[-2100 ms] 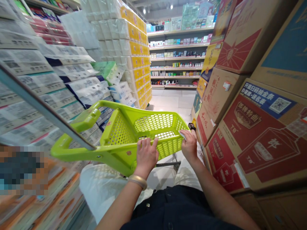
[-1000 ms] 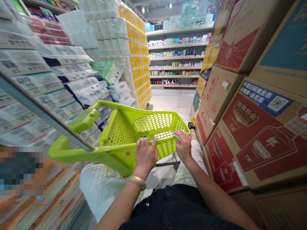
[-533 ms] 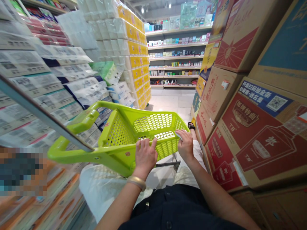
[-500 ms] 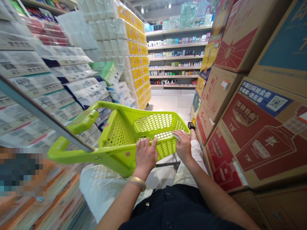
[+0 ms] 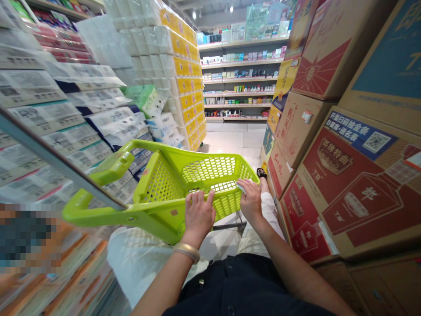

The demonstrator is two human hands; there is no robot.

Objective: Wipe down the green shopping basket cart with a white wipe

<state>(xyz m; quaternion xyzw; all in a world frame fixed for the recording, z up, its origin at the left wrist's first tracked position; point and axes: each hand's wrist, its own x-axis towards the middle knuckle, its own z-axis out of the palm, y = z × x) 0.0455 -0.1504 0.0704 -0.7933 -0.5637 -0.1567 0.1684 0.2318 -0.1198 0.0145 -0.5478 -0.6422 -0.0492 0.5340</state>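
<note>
1 green cart (image 5: 156, 216) stands in the aisle. Left hand (image 5: 200, 214), with 1 bracelet (image 5: 187, 251): fingers over the near rim (image 5: 226, 193); clamping cannot be determined. Right hand (image 5: 251, 199): clamped on 1 white sheet (image 5: 241, 186) at the rim. Right: stacked cartons (image 5: 362, 188). Beyond: 6 shelf boards (image 5: 243, 43).

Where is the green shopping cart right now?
In the head view, the green shopping cart stands left of centre, the left hand on its near rim, with cardboard cartons to the right.
</note>
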